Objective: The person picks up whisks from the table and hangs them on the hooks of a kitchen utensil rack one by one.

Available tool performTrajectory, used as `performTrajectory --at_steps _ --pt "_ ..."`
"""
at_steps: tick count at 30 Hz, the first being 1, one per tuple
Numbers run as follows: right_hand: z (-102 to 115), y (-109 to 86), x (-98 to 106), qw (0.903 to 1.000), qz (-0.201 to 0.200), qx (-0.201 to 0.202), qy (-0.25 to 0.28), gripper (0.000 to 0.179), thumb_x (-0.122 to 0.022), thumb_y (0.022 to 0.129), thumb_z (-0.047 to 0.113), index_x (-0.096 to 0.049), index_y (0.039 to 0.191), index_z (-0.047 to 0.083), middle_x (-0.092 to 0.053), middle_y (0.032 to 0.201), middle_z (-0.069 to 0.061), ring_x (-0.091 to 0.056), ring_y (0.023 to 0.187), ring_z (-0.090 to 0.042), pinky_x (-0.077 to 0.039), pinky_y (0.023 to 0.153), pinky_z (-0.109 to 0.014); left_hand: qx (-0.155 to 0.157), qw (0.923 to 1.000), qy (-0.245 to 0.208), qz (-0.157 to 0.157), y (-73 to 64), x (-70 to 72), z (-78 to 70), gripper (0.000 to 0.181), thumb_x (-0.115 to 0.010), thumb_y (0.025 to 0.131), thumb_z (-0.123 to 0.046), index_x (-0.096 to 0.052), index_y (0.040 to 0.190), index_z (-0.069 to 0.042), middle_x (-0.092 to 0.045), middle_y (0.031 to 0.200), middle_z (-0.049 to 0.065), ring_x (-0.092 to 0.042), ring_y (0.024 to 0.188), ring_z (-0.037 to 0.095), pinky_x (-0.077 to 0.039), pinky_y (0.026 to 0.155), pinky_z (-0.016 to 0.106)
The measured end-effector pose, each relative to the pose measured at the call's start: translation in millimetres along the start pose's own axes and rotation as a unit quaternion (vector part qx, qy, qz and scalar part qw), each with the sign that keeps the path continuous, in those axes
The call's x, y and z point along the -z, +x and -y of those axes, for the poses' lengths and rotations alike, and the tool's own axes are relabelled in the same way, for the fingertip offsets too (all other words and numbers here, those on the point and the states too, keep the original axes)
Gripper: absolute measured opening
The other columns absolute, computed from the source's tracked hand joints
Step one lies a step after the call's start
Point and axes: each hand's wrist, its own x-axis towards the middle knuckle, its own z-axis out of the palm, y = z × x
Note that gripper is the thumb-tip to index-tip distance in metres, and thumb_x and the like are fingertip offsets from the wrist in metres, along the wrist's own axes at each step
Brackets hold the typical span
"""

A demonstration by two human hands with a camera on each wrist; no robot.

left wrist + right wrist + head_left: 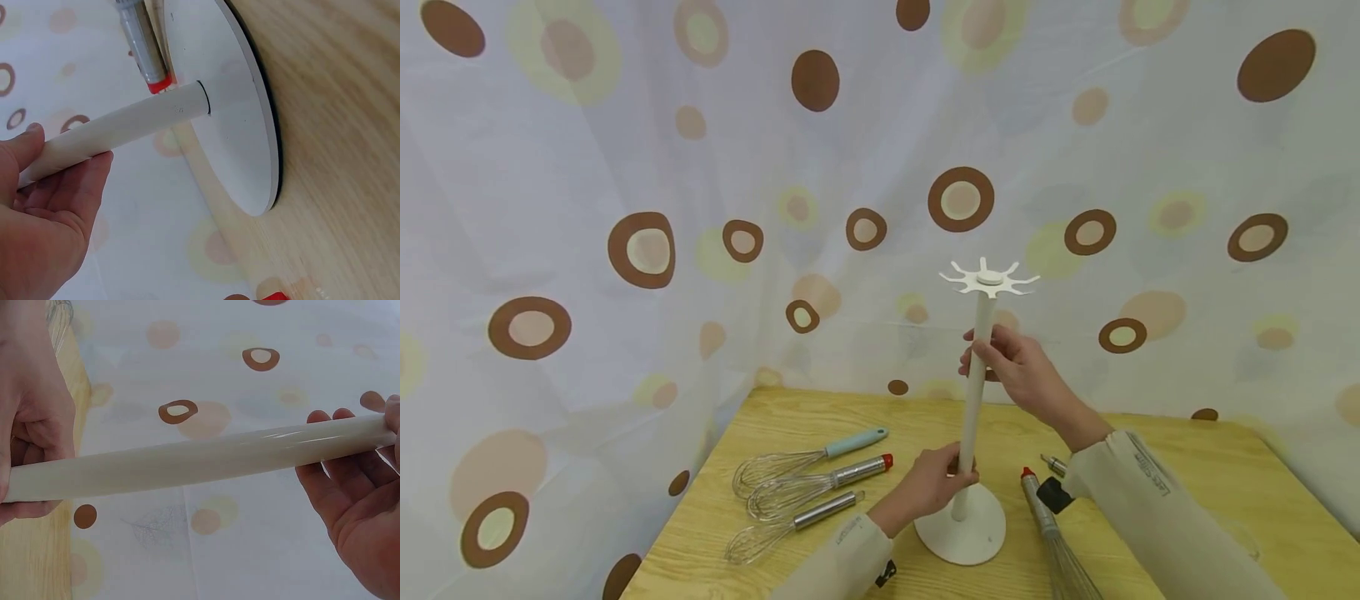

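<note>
Stand (972,417) set near the front-middle of the tabletop (1187,467), pole roughly upright, with a slight lean to the right in the head view. Both your hands are on it. Left hand (931,479) low on the pole (200,459), a little above the base (962,546); fingers clamped on it, thumb on one side, the rest curled round the other. Right hand (1026,371) higher, below the spoked top (990,279); fingers clamped here too, thumb on the near side, the others behind. A bare length of pole runs between your two grips. Base is round, white, with a dark edge beneath; you cannot tell whether its whole rim touches the tabletop.

Left of the stand, three whisks lie side by side, wires to the left: blue-handled whisk (856,442) farthest back, red-tipped whisk (857,472) in the middle, small whisk (827,510) nearest you. Right of the base, a second red-tipped whisk (1039,504), wires toward you. Just beyond it a metal handle (1054,464), partly hidden by your right sleeve (1172,517).

Tabletop: pale yellow wood, grain showing. Curtain (865,350) behind it and at the left: whitish cloth, creased, printed with brown, peach and yellow-green rounds. Pale sleeves on both your arms; dark strap (1055,495) at the right wrist.
</note>
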Motion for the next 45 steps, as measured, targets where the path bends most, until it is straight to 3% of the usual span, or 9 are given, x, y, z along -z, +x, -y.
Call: performTrajectory --at_steps 13,20,23,26,32,34,38,41,45 --pt "10.4 -14.7 -4.6 0.9997 0.012 0.018 -0.004 0.029 -0.046 0.101 0.017 -0.053 0.119 -0.004 -0.063 0.095 -0.017 -0.065 0.09 -0.019 -0.053 0.081 -0.04 -0.007 0.9996 -0.028 0.006 -16.0 -5.0 -4.1 0.005 -0.063 0.092 -0.018 -0.06 0.095 -0.014 -0.064 0.088 -0.011 -0.062 0.089 0.001 -0.051 0.073 0.02" --pt "15.1 -13.7 -0.9 0.999 0.029 0.032 -0.009 0.031 -0.045 0.102 0.016 -0.048 0.126 -0.003 -0.063 0.102 -0.016 -0.063 0.097 -0.024 -0.052 0.083 -0.034 -0.008 0.9992 0.017 0.037 -13.7 4.3 -2.8 0.021 -0.066 0.091 -0.021 -0.061 0.11 -0.013 -0.066 0.101 -0.005 -0.061 0.096 0.004 -0.05 0.078 0.023" --pt "20.1 -14.9 3.8 0.9985 0.029 0.04 0.026 0.032 -0.047 0.1 0.01 -0.043 0.128 -0.004 -0.059 0.11 -0.013 -0.06 0.104 -0.022 -0.05 0.085 -0.028 -0.003 0.9966 0.055 0.062 -17.5 17.5 -1.1 0.044 -0.067 0.09 -0.025 -0.052 0.129 -0.013 -0.062 0.118 0.001 -0.057 0.108 0.009 -0.049 0.085 0.026" --pt "24.6 -16.6 11.7 0.9947 -0.004 0.068 0.077 0.028 -0.044 0.099 0.001 -0.042 0.126 0.0 -0.055 0.116 -0.006 -0.057 0.107 -0.015 -0.05 0.085 -0.025 0.005 0.9939 0.072 0.083 -26.2 39.0 -1.8 0.057 -0.067 0.09 -0.028 -0.042 0.14 -0.015 -0.055 0.129 0.006 -0.053 0.117 0.016 -0.046 0.091 0.031" --pt "35.3 -10.6 28.7 0.9653 -0.11 0.145 0.187 0.024 -0.042 0.098 -0.002 -0.049 0.12 0.004 -0.054 0.118 -0.006 -0.057 0.106 -0.017 -0.05 0.086 -0.027 0.018 0.9858 0.13 0.105 -46.3 86.9 1.4 0.061 -0.064 0.092 -0.026 -0.037 0.145 -0.015 -0.05 0.136 0.011 -0.05 0.121 0.023 -0.045 0.093 0.037" --pt "39.0 -6.9 32.9 0.9605 -0.127 0.157 0.191 0.024 -0.045 0.099 0.001 -0.05 0.122 0.001 -0.053 0.118 -0.01 -0.057 0.106 -0.017 -0.05 0.086 -0.027 0.022 0.9798 0.164 0.112 -51.5 99.8 6.1 0.06 -0.065 0.092 -0.024 -0.037 0.145 -0.014 -0.049 0.137 0.009 -0.05 0.121 0.023 -0.046 0.092 0.037" --pt "44.4 -1.2 37.7 0.9623 -0.141 0.161 0.168 0.024 -0.048 0.098 0.005 -0.054 0.12 -0.004 -0.058 0.115 -0.01 -0.059 0.102 -0.016 -0.05 0.085 -0.024 0.03 0.9694 0.208 0.127 -59.7 118.1 18.6 0.055 -0.065 0.091 -0.019 -0.043 0.141 -0.014 -0.049 0.137 0.008 -0.054 0.117 0.025 -0.048 0.089 0.034" --pt "45.7 1.2 38.3 0.9639 -0.14 0.161 0.159 0.02 -0.048 0.098 0.004 -0.059 0.111 -0.006 -0.058 0.116 -0.009 -0.059 0.102 -0.018 -0.05 0.084 -0.024 0.045 0.9633 0.223 0.142 -66.3 126.2 26.9 0.053 -0.067 0.089 -0.015 -0.047 0.138 -0.011 -0.053 0.132 0.013 -0.056 0.113 0.028 -0.049 0.086 0.034" --pt "45.2 2.4 37.3 0.9638 -0.132 0.162 0.165 0.015 -0.049 0.097 0.0 -0.062 0.102 -0.007 -0.055 0.124 -0.011 -0.057 0.108 -0.02 -0.05 0.086 -0.025 0.074 0.9457 0.268 0.169 -74.8 132.4 34.1 0.054 -0.069 0.087 -0.012 -0.049 0.137 -0.014 -0.059 0.121 0.012 -0.059 0.105 0.022 -0.05 0.082 0.034"
